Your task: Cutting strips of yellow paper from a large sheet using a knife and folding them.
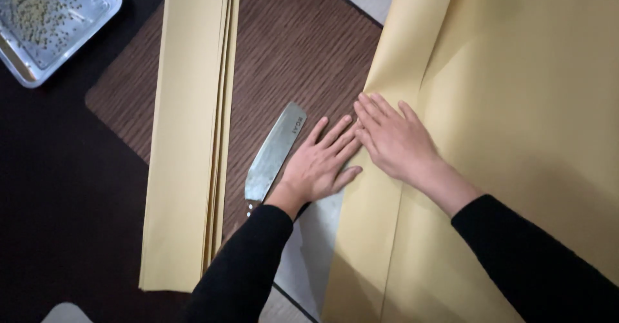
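A large sheet of tan paper (516,104) covers the right side, its left edge folded over into a long strip (400,46). My right hand (394,141) lies flat on that folded strip with fingers spread. My left hand (320,162) presses flat on the wooden board beside the fold, fingertips touching the paper's edge and my right fingers. A broad steel knife (274,152) lies on the board just left of my left hand, its handle hidden under my left sleeve.
A stack of folded tan paper strips (190,129) lies lengthwise across the dark wooden board (296,46). A metal tray (97,13) holding several small pale grains sits at the top left. Pale floor shows at the top and bottom.
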